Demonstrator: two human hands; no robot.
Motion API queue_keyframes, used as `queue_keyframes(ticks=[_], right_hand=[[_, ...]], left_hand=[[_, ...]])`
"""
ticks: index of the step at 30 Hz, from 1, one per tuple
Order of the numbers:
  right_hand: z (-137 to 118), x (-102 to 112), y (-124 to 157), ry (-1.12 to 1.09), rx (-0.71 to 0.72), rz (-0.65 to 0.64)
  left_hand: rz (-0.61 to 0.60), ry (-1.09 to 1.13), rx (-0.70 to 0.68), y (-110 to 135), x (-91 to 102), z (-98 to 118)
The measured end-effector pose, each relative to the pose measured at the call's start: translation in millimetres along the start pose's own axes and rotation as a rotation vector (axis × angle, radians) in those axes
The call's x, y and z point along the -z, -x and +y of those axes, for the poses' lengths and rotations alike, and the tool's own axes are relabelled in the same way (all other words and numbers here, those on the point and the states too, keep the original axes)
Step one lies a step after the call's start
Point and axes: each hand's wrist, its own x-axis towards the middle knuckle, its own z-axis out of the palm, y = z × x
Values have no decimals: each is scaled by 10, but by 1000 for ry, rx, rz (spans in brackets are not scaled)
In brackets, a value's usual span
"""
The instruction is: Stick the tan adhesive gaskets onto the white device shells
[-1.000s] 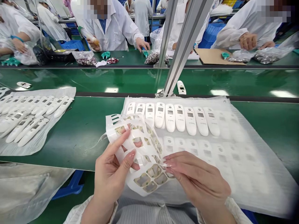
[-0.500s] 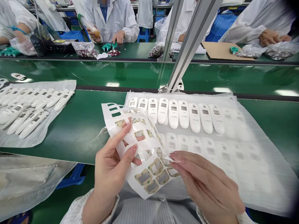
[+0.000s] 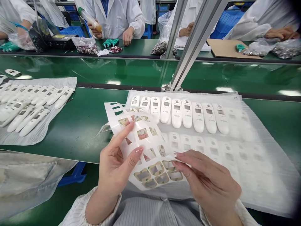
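My left hand (image 3: 117, 171) grips a curled white backing sheet (image 3: 150, 143), thumb on top and fingers behind. Rows of cut-out windows run down the sheet. At its lower end sit several tan-edged rectangular adhesive frames (image 3: 156, 168). With thumb and fingertips together, my right hand (image 3: 209, 183) pinches the sheet's right edge beside these frames; whether a frame is also caught in the pinch I cannot tell. Just beyond the sheet lies a row of white handheld device housings (image 3: 176, 116), each with a small display window. More housings show faintly beneath a translucent foam sheet (image 3: 270, 179).
Further white housings (image 3: 28, 119) lie on another foam sheet (image 3: 35, 139) at the left. A metal post (image 3: 195, 47) rises from the green bench's (image 3: 80, 122) far edge. Across the green channel, co-workers in white coats handle small parts near plastic bags (image 3: 85, 45) and cardboard (image 3: 225, 48).
The lower end of the sheet has tilted up slightly, and both hands have shifted a little to the right. My right hand keeps its pinch at the sheet's edge.
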Motion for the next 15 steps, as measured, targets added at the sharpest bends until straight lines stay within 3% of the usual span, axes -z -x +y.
queue_keyframes(ticks=[5,15], right_hand=[[20,-17,-109,-235,-65,-118],[51,-50,-106,-70,60,-117]], left_hand=[[-12,-4,19,9,-22,13],[10,-21,66,4,-52,6]])
